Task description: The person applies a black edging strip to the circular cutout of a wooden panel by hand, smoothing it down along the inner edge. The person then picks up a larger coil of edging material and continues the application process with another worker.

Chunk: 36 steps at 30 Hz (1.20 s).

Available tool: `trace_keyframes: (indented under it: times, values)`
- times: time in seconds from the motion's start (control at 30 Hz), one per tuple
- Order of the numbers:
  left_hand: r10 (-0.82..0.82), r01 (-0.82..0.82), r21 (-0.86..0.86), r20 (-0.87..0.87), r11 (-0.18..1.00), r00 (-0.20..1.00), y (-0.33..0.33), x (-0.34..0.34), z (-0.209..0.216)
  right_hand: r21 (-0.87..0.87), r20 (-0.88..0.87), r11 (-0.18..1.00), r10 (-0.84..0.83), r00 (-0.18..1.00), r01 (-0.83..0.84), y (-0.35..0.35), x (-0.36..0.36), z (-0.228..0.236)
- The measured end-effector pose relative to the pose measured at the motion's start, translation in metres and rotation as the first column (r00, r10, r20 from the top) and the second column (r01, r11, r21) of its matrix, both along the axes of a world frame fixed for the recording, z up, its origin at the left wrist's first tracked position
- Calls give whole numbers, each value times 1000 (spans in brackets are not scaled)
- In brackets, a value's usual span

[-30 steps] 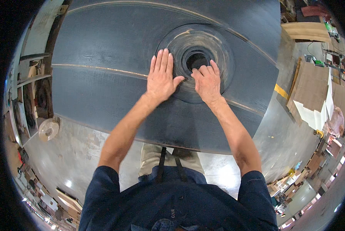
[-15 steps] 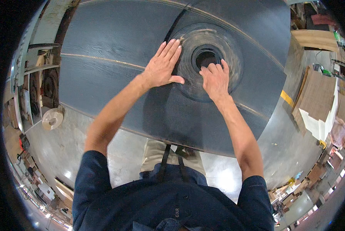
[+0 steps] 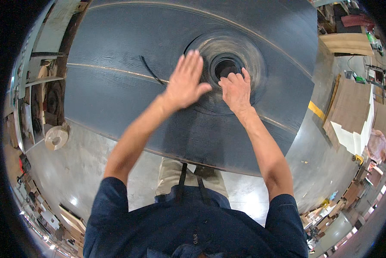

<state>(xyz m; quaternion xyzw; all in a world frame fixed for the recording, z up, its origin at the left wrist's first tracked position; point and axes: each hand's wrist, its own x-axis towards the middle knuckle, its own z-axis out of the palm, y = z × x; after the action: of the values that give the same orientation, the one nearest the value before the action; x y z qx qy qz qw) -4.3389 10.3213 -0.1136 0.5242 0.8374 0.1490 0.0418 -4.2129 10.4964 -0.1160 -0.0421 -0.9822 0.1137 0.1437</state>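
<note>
A wide flat roll of black edge banding (image 3: 253,51) lies on a large dark panel (image 3: 115,90). Its turns look brownish and worn, and a round hole sits in the middle. My left hand (image 3: 186,81), slightly blurred, is spread palm down at the roll's left side, partly hiding its edge. Whether it presses on the roll I cannot tell. Hooked over the near rim of the central hole, my right hand (image 3: 237,91) has its fingers curled, the index finger straighter. A loose strip end (image 3: 150,69) sticks out beyond my left hand across the panel.
Shelving with stored rolls (image 3: 53,103) stands at the left, a pale roll (image 3: 56,137) on the floor beside it. To the right are stacked brown boards (image 3: 352,107) and a yellow floor line (image 3: 316,110). The panel's near edge runs just before my waist.
The strip's loose part has swung from beyond the roll round to the left. My left hand has come slightly nearer to me. My right hand stays at the hole's rim.
</note>
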Motion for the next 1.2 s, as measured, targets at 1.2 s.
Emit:
trace_keyframes:
  times: [1.2]
  values:
    - [-119, 120, 66, -23, 990, 993, 12, -40, 1, -43, 2, 998, 41, 999, -41, -11, 6, 11]
